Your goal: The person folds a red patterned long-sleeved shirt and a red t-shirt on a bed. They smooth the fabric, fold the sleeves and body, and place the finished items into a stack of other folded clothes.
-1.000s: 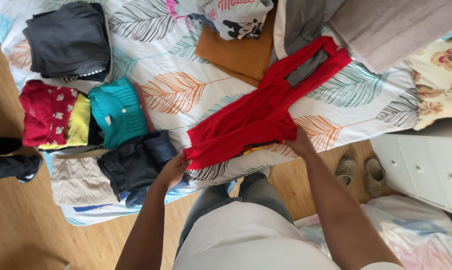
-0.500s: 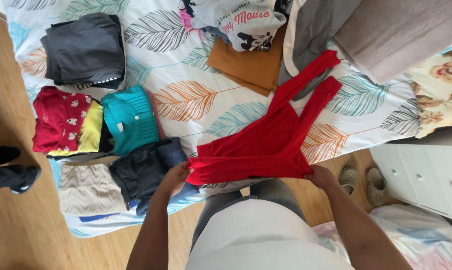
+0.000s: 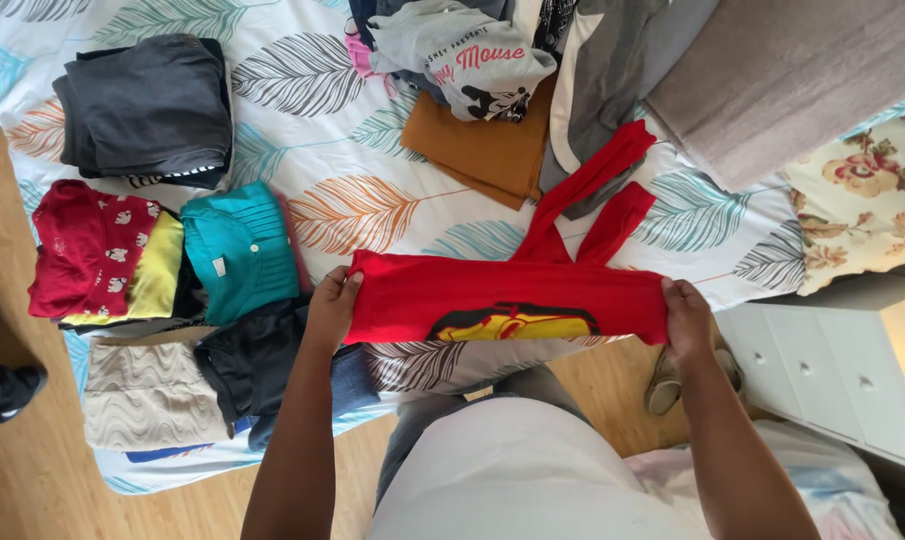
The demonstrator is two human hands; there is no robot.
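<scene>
A red long-sleeved shirt [image 3: 493,295] with a yellow and black print is stretched flat across the near edge of the bed. My left hand [image 3: 333,305] grips its left end and my right hand [image 3: 685,318] grips its right end. Both red sleeves [image 3: 598,190] trail away from me over the leaf-patterned sheet [image 3: 373,130].
Folded clothes lie left of my hands: a teal shirt [image 3: 238,250], a red and yellow stack [image 3: 103,250], a dark grey pile [image 3: 148,105], a beige piece [image 3: 143,395] and a dark garment [image 3: 253,365]. Unfolded clothes [image 3: 473,70] are heaped at the back. White drawers [image 3: 843,375] stand right.
The red shirt was bunched and slanted; now it is pulled out straight and wide between my hands, print facing up. My hands have moved apart.
</scene>
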